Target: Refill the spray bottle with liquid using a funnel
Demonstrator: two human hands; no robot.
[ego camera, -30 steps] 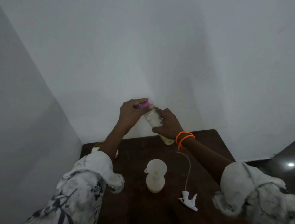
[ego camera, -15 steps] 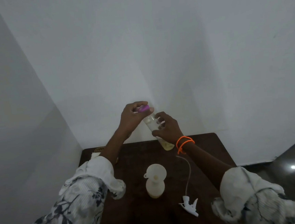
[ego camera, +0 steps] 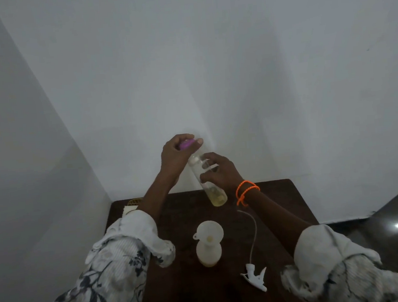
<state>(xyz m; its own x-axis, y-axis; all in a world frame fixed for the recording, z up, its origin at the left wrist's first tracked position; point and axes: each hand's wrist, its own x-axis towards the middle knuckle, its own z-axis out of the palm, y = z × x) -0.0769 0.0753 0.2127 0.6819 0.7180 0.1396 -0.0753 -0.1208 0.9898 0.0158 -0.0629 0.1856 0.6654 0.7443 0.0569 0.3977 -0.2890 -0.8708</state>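
Observation:
Above the far end of the dark table (ego camera: 181, 294) I hold a clear bottle (ego camera: 215, 192) tilted, with a little yellowish liquid at its bottom. My right hand (ego camera: 219, 173) grips the bottle's body. My left hand (ego camera: 176, 155) closes its fingers on the purple cap (ego camera: 186, 144) at the bottle's top. Nearer to me, the pale spray bottle (ego camera: 208, 252) stands upright on the table with a white funnel (ego camera: 208, 232) seated in its neck. Its white trigger head (ego camera: 254, 278) with a long dip tube lies on the table to the right.
White walls enclose the table at the back and left. A small yellowish thing (ego camera: 134, 203) lies at the table's far left corner. A dark glossy floor (ego camera: 392, 227) shows on the right.
The view has tilted slightly, so hands and table sit lower in frame. My left hand has turned on the purple cap while the right hand keeps hold of the bottle.

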